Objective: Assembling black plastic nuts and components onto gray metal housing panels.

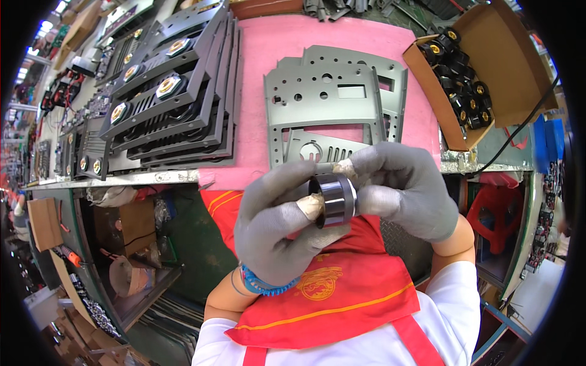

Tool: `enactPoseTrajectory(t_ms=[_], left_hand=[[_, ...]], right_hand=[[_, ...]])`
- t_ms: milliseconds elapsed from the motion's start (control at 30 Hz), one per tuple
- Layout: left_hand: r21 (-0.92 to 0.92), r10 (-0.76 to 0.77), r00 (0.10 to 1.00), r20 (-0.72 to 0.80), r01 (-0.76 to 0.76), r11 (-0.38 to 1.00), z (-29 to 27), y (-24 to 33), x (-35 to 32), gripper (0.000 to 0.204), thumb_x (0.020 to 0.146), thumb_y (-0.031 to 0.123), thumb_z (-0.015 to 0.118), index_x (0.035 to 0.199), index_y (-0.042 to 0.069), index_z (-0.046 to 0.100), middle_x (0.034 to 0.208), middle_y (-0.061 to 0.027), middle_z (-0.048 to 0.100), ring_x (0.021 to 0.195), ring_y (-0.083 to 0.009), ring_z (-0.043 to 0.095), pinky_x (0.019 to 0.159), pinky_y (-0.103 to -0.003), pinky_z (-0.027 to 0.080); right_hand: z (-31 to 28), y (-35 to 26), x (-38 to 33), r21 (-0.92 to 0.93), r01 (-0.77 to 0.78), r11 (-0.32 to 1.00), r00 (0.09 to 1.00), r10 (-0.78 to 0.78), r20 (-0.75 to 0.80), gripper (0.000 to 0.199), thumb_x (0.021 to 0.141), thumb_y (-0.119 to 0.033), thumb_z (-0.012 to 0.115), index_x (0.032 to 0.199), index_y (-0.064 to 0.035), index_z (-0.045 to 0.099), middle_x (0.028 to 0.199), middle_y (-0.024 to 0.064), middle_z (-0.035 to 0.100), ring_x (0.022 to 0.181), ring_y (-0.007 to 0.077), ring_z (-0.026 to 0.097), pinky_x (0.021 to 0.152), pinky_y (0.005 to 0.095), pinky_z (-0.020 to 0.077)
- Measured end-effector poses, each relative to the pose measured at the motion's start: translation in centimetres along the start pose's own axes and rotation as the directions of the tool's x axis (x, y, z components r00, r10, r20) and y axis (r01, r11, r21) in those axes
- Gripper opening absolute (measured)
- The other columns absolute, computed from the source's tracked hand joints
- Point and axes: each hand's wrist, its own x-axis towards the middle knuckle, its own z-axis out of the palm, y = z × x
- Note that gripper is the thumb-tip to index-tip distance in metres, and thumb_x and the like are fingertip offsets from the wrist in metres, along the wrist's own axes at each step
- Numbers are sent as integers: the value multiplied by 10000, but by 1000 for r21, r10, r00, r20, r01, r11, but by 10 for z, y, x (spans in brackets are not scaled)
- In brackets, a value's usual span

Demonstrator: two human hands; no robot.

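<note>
Both of my hands wear grey gloves, and the wrapped fingertips look pale and worn. My left hand [278, 222] grips a short black cylindrical part [335, 200] with a glossy side, holding it up above my red apron. On the part's right face, my right hand [406, 195] pinches at a light-coloured rim; whether a separate piece sits between those fingers is hidden. Just beyond the hands, grey metal panels [323, 110] with round holes and rectangular cutouts lie overlapped on a pink sheet [262, 55].
A stack of dark metal panels [177, 116] with brass-and-silver hex fittings rises at the left. At the right an open cardboard box [427, 91] holds several black round parts with gold centres. A black cable [519, 128] hangs beside it. Below the bench is a red stool [497, 213].
</note>
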Motion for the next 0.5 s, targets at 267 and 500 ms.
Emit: enactPoseTrajectory(t_ms=[267,500], left_hand=[[-361,-377,926,2,353,863,-7,3,-18,337,770,29,787,1057,-3,612,1268,-264,582,1056,-264,645,870,-348,538],[-796,-785,492,378,606,-3,-15,12,-24,248,916,149,636,1106,-4,590,1096,-150,669,981,-174,644,826,-310,533]], right_hand=[[25,22,3,-314,231,921,937,-297,-184,421,766,20,753,1163,36,614,1037,89,628,935,171,643,831,290,509],[16,11,17,-604,771,202,592,-577,563,223,798,-134,637,1017,-101,668,1085,57,644,1013,237,608,933,450,432]])
